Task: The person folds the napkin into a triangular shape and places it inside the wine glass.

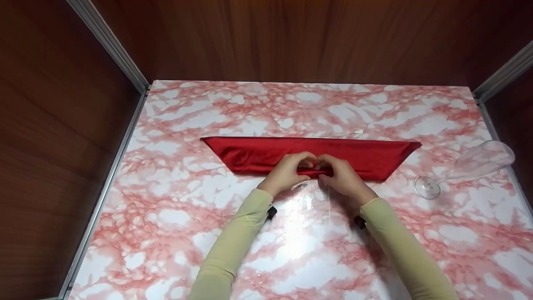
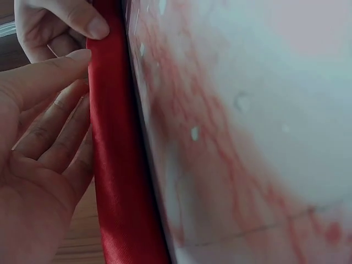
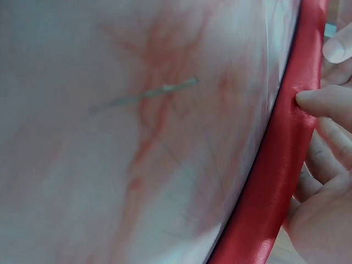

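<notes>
In the head view, the red cloth (image 1: 316, 146) lies across the middle of the marbled tabletop (image 1: 175, 216), its long edge nearest me gathered between my left hand (image 1: 287, 171) and right hand (image 1: 343, 175). Both pinch it side by side at the centre, I'd judge so that edge stays even under matched pressure. A clear stemmed glass (image 1: 483, 160) stands to the right, apart from the cloth, perhaps so it isn't knocked; neither wrist view includes it. The left wrist view shows what's hidden from above: my left thumb at the cloth's edge, the fingers reaching behind it. In the right wrist view, my right thumb presses a dimple into the smooth, shiny band, fingers behind; I can't tell how firmly they grip.
</notes>
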A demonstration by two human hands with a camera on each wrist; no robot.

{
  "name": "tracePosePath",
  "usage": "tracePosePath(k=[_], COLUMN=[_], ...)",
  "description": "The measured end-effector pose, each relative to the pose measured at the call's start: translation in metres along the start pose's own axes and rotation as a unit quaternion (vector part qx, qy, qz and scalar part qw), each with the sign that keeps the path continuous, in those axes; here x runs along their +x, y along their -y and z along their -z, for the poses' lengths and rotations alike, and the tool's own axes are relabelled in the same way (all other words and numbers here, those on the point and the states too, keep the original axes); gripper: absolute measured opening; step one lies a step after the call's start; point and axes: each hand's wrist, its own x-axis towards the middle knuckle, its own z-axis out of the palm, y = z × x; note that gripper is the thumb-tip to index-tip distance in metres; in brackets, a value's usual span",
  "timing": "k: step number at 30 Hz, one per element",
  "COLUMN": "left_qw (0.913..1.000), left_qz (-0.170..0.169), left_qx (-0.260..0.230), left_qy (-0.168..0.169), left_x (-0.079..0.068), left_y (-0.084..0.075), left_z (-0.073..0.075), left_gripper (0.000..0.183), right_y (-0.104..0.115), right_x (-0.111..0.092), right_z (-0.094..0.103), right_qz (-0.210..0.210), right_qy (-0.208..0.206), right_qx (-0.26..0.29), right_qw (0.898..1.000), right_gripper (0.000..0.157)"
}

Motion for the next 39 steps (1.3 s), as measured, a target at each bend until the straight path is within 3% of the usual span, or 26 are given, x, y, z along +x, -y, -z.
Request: tracePosePath(k=[10,20,28,39], left_qw=[0.9975,0.9950,0.9957,0.9932], left_qz=[0.017,0.034,0.037,0.051], left_qx=[0.069,0.093,0.085,0.103], left_qy=[-0.001,-0.003,-0.010,-0.017], left_x=[0.006,0.010,0.013,0.018], left_y=[0.005,0.008,0.010,0.012], left_z=[-0.001,0.002,0.004,0.006], left_gripper=[0.047,0.043,0.042,0.044], right_y=[0.002,0.004,0.006,-0.002], right_x=[0.002,-0.001,-0.002,0.004], right_z=[-0.001,0.001,0.001,0.000], right_qz=[0.000,0.030,0.043,0.022], right_qy=[-0.036,-0.078,-0.075,-0.053], right_qx=[0.005,0.017,0.022,-0.006], right_qw=[0.999,0.996,0.996,0.998], right_gripper=[0.034,0.037,0.040,0.046])
